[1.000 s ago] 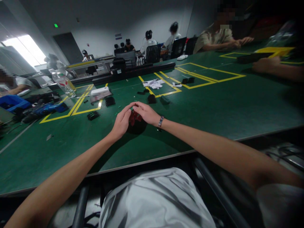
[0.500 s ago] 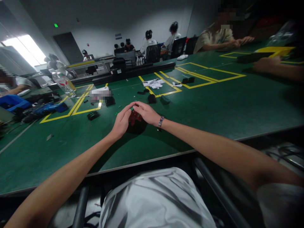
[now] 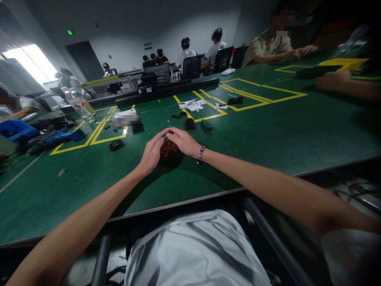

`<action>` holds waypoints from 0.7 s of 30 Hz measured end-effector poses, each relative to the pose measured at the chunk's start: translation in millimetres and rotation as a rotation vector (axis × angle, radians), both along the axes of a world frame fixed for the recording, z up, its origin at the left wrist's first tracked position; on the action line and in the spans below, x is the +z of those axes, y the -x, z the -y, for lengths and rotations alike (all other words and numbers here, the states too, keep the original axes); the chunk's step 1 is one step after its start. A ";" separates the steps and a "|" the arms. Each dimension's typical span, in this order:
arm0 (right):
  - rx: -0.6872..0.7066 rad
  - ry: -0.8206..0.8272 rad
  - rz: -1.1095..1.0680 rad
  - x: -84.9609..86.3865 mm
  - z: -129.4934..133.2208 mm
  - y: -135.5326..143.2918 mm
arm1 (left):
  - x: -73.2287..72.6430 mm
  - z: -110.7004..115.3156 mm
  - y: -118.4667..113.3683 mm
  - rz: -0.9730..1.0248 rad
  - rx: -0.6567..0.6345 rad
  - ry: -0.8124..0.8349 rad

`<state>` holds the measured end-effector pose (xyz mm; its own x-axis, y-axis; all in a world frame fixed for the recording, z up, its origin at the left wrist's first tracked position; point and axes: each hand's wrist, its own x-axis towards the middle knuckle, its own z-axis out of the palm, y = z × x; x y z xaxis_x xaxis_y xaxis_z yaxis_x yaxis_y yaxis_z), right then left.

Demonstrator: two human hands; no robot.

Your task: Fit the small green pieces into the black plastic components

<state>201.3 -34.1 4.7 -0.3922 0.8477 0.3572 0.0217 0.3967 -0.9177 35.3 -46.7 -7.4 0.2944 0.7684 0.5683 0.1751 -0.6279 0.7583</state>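
My left hand [image 3: 151,154] and my right hand [image 3: 185,142] meet at the fingertips above the table, arched like a roof. A dark red, jagged piece [image 3: 168,148] shows beneath the fingers, partly hidden by them. At the thumb tips sits a small green piece [image 3: 164,136]; whether it is joined to the red one I cannot tell. Both hands are closed around these pieces, fingers held together. A metal-banded watch or bracelet [image 3: 201,152] circles my right wrist. Close by lie a black ribbed block [image 3: 189,124], a dark green piece [image 3: 206,126] and a black-and-green block [image 3: 116,145].
The green table [image 3: 262,135] carries yellow tape outlines. Crumpled white paper [image 3: 193,105] lies beyond my hands. To the left stand a clear bottle [image 3: 79,104], a white box [image 3: 126,116] and a blue bin [image 3: 18,131]. A co-worker's hand [image 3: 335,81] rests at the right.
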 end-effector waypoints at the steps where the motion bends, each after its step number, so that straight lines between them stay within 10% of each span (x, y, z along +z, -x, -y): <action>1: -0.001 0.000 0.003 -0.1 -0.1 -0.1 | -0.4 -0.4 0.2 -0.002 -0.004 0.004; 21: 0.007 0.012 0.014 2.0 -0.8 -3.5 | -5.0 -1.4 0.5 0.063 -0.084 0.201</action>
